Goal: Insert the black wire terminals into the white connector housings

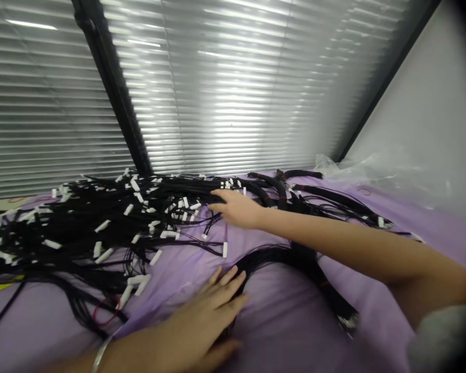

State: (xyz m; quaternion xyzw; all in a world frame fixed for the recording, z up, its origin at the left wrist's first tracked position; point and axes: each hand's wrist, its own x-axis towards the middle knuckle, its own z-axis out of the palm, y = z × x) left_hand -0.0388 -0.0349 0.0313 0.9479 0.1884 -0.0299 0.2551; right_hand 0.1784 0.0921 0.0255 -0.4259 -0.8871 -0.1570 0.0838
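Note:
My left hand [207, 305] is low in the middle, fingers stretched out and apart. It lies over the near end of a curved bundle of black wires [272, 255]; whether it presses on the bundle I cannot tell. Farther back, my right hand [238, 208] reaches in from the right with thumb and fingers apart. Its fingertips are at the edge of a large pile of black wires [81, 212] with many white connectors, close to a cluster of white connectors [188, 203]. Nothing shows held in either hand.
A purple sheet [256, 311] covers the surface. More tied black wire bundles [334, 197] lie at the back right, beside crumpled clear plastic [388, 171]. Window blinds [225, 93] rise behind, with a white wall [431, 114] at right. A red loop [106, 311] lies front left.

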